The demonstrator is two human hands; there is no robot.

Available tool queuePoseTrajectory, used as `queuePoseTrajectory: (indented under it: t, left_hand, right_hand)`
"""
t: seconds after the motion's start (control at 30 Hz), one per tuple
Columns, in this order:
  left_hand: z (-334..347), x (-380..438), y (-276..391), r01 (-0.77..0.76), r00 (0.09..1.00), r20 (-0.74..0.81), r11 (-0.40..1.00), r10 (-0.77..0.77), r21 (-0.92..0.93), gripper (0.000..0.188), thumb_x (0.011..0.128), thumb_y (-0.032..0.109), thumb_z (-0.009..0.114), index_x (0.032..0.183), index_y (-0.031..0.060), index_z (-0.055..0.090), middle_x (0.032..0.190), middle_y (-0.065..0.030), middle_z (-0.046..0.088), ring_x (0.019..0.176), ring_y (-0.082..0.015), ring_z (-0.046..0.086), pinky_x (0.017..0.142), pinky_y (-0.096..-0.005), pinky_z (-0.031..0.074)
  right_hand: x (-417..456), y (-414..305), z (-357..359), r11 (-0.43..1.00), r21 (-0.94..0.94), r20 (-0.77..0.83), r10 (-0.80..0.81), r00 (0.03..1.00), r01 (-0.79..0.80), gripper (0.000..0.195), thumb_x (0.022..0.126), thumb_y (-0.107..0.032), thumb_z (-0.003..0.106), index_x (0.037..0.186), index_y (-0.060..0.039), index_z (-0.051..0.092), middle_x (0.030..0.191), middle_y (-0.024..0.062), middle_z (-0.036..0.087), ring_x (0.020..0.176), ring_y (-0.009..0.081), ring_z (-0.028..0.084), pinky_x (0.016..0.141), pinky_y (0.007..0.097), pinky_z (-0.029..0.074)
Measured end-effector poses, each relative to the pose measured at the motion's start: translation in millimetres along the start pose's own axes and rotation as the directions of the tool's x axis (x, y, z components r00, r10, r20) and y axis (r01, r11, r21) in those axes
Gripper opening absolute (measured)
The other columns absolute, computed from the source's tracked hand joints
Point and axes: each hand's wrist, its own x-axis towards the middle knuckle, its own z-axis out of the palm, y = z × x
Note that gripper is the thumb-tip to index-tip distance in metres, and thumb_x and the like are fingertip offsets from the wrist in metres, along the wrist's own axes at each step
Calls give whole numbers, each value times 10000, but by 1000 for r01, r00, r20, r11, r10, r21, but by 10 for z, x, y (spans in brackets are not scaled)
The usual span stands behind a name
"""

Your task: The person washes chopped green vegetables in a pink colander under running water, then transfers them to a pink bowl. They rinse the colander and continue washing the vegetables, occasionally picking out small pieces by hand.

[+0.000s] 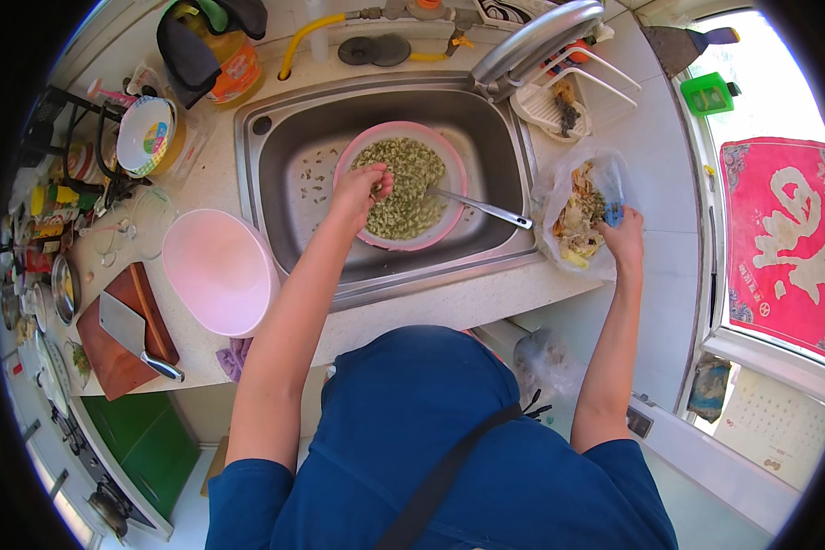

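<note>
My left hand (370, 191) is over the left part of a pink-rimmed basin (459, 155), its fingers curled; whether something is between them cannot be told. Chopped green pieces (412, 210) fill much of the basin, which stands in a stainless steel sink (302, 227). A metal-handled utensil (488, 208) leans in the basin, its handle over the right rim. At the right, my right hand (622, 234) is at the edge of a clear plastic bag (557, 182) holding food scraps (581, 230), close to something blue. Its fingertips are partly hidden. Scattered green bits (309, 189) lie on the sink's floor.
An empty pink bowl (216, 275) stands left of the sink. Beyond it, a cleaver (122, 322) lies on a wooden cutting board (110, 371). The faucet (536, 41) reaches over the sink's back right corner, near a draining dish (533, 103). Stacked bowls (144, 137) are at the back left.
</note>
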Motion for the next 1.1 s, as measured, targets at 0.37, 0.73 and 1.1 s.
queuePoseTrajectory:
  t: [0.37,0.73,1.1]
  left_hand:
    - [-164,159,-221,155,987,104,855,-119,-495,615,932,466,302,1160,-85,449,1151,-209,520,1023,-283,518,886,-399,421]
    - [-470,383,-668,-46,980,-159,910,122,413,448,908,314,483,1287,82,436,1239,-54,497,1144,-166,436,913,-314,358]
    - [-615,586,-830,-167,825,-102,411,556,896,603,754,127,609,1299,40,366,1308,-174,412,1085,-270,512,889,-322,429]
  right_hand:
    - [-525,-1916,250,-340,266,641,-636,429,-902,599,897,-511,389,1145,19,516,1027,134,589,735,151,524,729,265,438]
    - [-919,-2356,1850,216,709,699,-341,629,-671,373,944,-273,421,1218,-28,482,1219,84,510,1183,188,431,938,314,350]
    - [-476,-1523,1478,921,-49,554,-298,777,387,392,806,-371,573,891,7,632,900,190,620,880,336,597,786,434,448]
